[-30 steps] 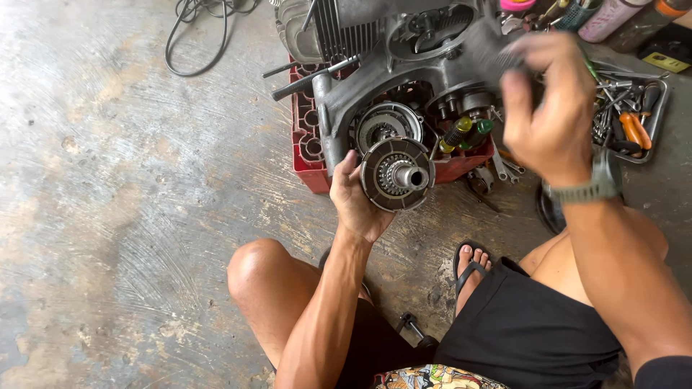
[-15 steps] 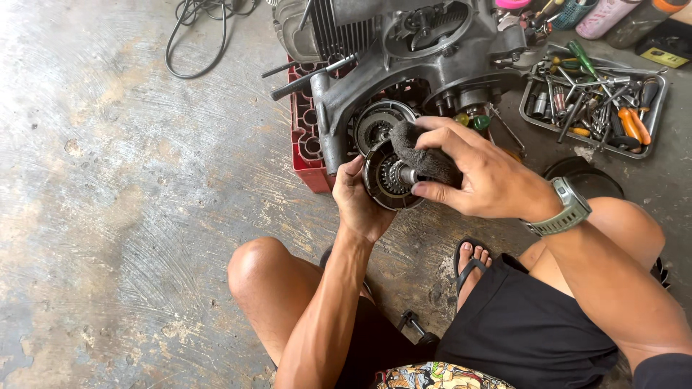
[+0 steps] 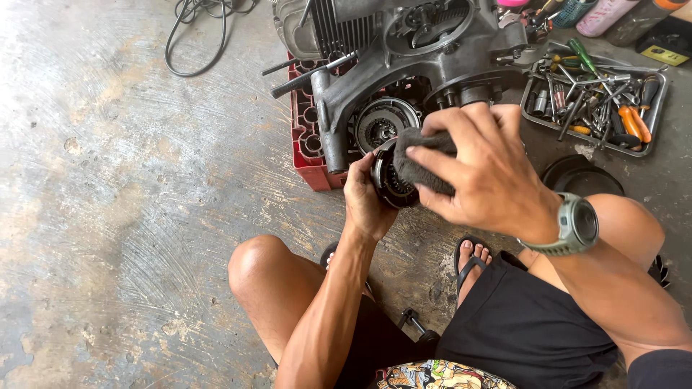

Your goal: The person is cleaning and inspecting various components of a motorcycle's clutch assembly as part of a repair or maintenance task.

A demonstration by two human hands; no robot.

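The left hand (image 3: 366, 198) grips a round, dark metal engine part (image 3: 389, 180) from below and the side, fingers curled tight around its rim so that it is held up in the air just in front of the engine (image 3: 418, 65). The right hand (image 3: 483, 173) presses a dark grey rag (image 3: 425, 162) against the face of that part, fingers closed over the cloth with the fingertips pinning it down; a grey-green watch (image 3: 573, 227) sits on that wrist. The engine, dark and greasy with cooling fins at the top, rests on a red plastic crate (image 3: 306, 140) on the concrete floor (image 3: 122, 216), and a second round disc (image 3: 382, 122) shows in its open side, just above the held part. To the right of the engine lies a metal tray (image 3: 652, 126) full of screwdrivers and other hand tools, and a black round lid (image 3: 580, 176) lies on the floor near the right knee. A black cable (image 3: 194, 36) loops on the floor at the upper left. The person squats in black shorts and sandals.
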